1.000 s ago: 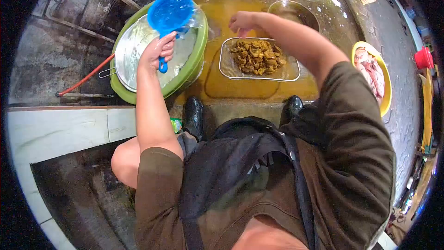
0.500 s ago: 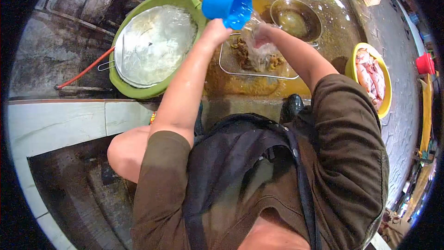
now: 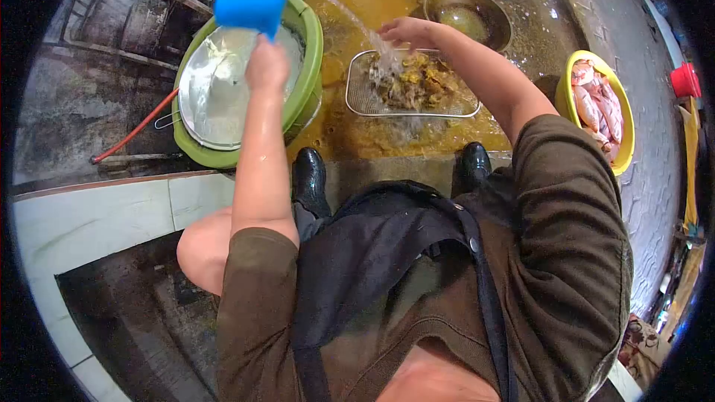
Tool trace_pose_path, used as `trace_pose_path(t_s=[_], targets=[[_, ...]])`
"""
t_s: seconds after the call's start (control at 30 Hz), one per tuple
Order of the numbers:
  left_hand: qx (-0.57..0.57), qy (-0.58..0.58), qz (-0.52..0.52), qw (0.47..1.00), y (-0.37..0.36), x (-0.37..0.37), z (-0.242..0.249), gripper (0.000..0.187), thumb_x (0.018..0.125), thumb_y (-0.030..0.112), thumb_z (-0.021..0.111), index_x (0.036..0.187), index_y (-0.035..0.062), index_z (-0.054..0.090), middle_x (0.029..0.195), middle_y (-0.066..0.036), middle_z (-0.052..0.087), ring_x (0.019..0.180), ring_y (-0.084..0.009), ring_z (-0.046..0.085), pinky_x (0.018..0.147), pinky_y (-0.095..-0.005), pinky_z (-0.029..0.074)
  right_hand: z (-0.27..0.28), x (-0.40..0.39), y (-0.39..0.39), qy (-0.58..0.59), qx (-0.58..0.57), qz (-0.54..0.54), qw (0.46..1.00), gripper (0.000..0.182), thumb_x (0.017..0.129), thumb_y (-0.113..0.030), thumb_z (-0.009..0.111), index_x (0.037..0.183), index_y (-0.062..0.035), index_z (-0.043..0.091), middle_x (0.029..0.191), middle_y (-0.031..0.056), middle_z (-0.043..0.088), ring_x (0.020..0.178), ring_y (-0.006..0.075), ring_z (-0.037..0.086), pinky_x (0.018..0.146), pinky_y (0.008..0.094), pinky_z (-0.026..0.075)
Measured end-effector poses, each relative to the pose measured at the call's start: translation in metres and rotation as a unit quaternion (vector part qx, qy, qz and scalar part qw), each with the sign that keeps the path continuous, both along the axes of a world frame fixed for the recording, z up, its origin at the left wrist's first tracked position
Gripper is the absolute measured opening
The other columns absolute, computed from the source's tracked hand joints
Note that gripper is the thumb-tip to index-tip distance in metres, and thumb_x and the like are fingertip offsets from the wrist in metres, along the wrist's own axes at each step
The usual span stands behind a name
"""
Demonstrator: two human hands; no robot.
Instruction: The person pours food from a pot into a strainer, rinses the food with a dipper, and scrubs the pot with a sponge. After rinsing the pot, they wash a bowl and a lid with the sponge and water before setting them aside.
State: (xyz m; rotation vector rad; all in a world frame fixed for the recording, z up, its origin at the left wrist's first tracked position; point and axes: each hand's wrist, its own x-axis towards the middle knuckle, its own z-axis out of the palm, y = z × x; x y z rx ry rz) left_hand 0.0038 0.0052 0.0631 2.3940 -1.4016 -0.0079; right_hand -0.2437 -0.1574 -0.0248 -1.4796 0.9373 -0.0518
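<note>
My left hand [image 3: 268,67] grips the handle of a blue dipper [image 3: 253,0], tilted over the green tub [image 3: 309,45] of water. A thin stream of water runs from the dipper to a metal mesh basket [image 3: 357,97] on the wet ground. Brown and yellowish pieces [image 3: 421,78] lie in the basket, with water splashing at their left side. My right hand [image 3: 406,32] hovers at the basket's far edge, fingers spread and holding nothing. A round metal lid or tray [image 3: 223,89] lies in the green tub.
A metal wok [image 3: 477,18] stands beyond the basket. To the right is a yellow basin [image 3: 625,123] of pale pink meat. A red container [image 3: 685,80] is at the far right. An orange-red hose or rod [image 3: 134,130] lies left of the tub. Black boots [image 3: 309,179] stand near the basket.
My left hand and the dipper have moved left, over the green tub. The water stream is thinner and longer. My right hand has shifted slightly up and left, clear of the pieces.
</note>
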Motion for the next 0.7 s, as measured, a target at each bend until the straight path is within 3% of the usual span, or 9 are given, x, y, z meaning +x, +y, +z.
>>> trace_pose_path(t_s=[0.07, 0.13, 0.17, 0.23, 0.27, 0.43, 0.53, 0.6, 0.7], targets=[[0.009, -0.011, 0.06, 0.998, 0.014, 0.036, -0.024, 0.03, 0.085, 0.018, 0.04, 0.108, -0.0005, 0.047, 0.097, -0.026, 0.06, 0.092, -0.0414, 0.057, 0.081, -0.0486, 0.043, -0.048, -0.018, -0.035, 0.18, -0.468, 0.315, 0.806, 0.032, 0.086, -0.024, 0.05, 0.108, -0.0031, 0.06, 0.121, 0.0154, 0.051, 0.103, 0.0265, 0.053, 0.079, 0.0376, 0.047], [0.045, -0.009, 0.11, 0.993, 0.03, 0.066, -0.047, 0.03, 0.084, 0.016, 0.04, 0.108, -0.0007, 0.048, 0.1, -0.025, 0.059, 0.095, -0.0408, 0.056, 0.083, -0.0475, 0.043, -0.101, -0.034, -0.077, 0.451, -0.184, 0.257, 0.835, 0.032, 0.083, -0.025, 0.052, 0.102, -0.0023, 0.062, 0.121, 0.0162, 0.051, 0.103, 0.0282, 0.054, 0.081, 0.0391, 0.046], [0.071, -0.003, 0.131, 0.989, 0.035, 0.077, -0.06, 0.03, 0.084, 0.015, 0.04, 0.108, 0.0, 0.048, 0.102, -0.025, 0.059, 0.097, -0.0402, 0.056, 0.084, -0.047, 0.043, -0.004, -0.06, 0.03, 0.397, -0.2, -0.078, 0.892, 0.034, 0.082, -0.017, 0.052, 0.116, -0.0099, 0.054, 0.12, 0.0121, 0.052, 0.114, 0.0267, 0.049, 0.09, 0.0457, 0.04], [0.083, 0.018, 0.152, 0.985, 0.044, 0.082, -0.075, 0.03, 0.084, 0.015, 0.041, 0.108, 0.0005, 0.048, 0.105, -0.024, 0.058, 0.099, -0.0395, 0.055, 0.085, -0.0468, 0.042, -0.097, -0.101, 0.019, 0.427, -0.215, -0.278, 0.833, 0.037, 0.083, -0.017, 0.05, 0.12, -0.0135, 0.053, 0.13, 0.0093, 0.045, 0.12, 0.0315, 0.042, 0.094, 0.0581, 0.032], [0.097, 0.037, 0.174, 0.979, 0.046, 0.083, -0.082, 0.03, 0.083, 0.014, 0.042, 0.109, 0.0011, 0.049, 0.107, -0.023, 0.057, 0.101, -0.0389, 0.054, 0.086, -0.0466, 0.042, -0.067, -0.107, 0.049, 0.445, -0.178, -0.339, 0.809, 0.038, 0.082, -0.018, 0.05, 0.119, -0.0114, 0.053, 0.124, 0.0104, 0.05, 0.116, 0.0308, 0.047, 0.094, 0.0522, 0.036], [0.191, 0.049, 0.12, 0.973, 0.039, 0.11, -0.143, 0.035, 0.081, 0.019, 0.051, 0.111, 0.0015, 0.049, 0.111, -0.024, 0.055, 0.107, -0.0387, 0.05, 0.089, -0.0459, 0.04, -0.19, -0.17, 0.064, 0.423, -0.155, -0.248, 0.858, 0.028, 0.078, -0.021, 0.052, 0.099, -0.0052, 0.063, 0.103, 0.0215, 0.06, 0.099, 0.0359, 0.057, 0.085, 0.0392, 0.046], [0.08, 0.015, 0.009, 0.997, 0.033, 0.128, -0.162, 0.028, 0.082, 0.024, 0.056, 0.101, 0.0038, 0.052, 0.09, -0.02, 0.062, 0.08, -0.0333, 0.061, 0.068, -0.0439, 0.048, -0.157, -0.15, 0.085, 0.321, -0.221, -0.468, 0.793, 0.024, 0.078, -0.017, 0.05, 0.098, -0.0054, 0.057, 0.094, 0.023, 0.061, 0.089, 0.0401, 0.058, 0.076, 0.0456, 0.046], [0.078, 0.521, 0.063, 0.848, 0.043, 0.101, -0.095, 0.023, 0.083, 0.029, 0.059, 0.087, 0.0079, 0.051, 0.062, -0.006, 0.052, 0.045, -0.0174, 0.05, 0.041, -0.0333, 0.041, -0.13, -0.135, 0.085, 0.339, -0.234, -0.416, 0.81, 0.023, 0.081, -0.014, 0.045, 0.101, -0.0061, 0.053, 0.095, 0.0225, 0.06, 0.09, 0.0404, 0.058, 0.077, 0.0455, 0.046], [0.043, 0.575, 0.052, 0.816, 0.047, 0.09, -0.075, 0.024, 0.083, 0.031, 0.061, 0.079, 0.0116, 0.047, 0.053, 0.004, 0.036, 0.036, -0.0054, 0.03, 0.032, -0.0237, 0.027, -0.113, -0.121, 0.085, 0.311, -0.323, -0.337, 0.828, 0.021, 0.085, -0.01, 0.039, 0.104, -0.0073, 0.048, 0.095, 0.0223, 0.06, 0.091, 0.0409, 0.057, 0.077, 0.0459, 0.045]])
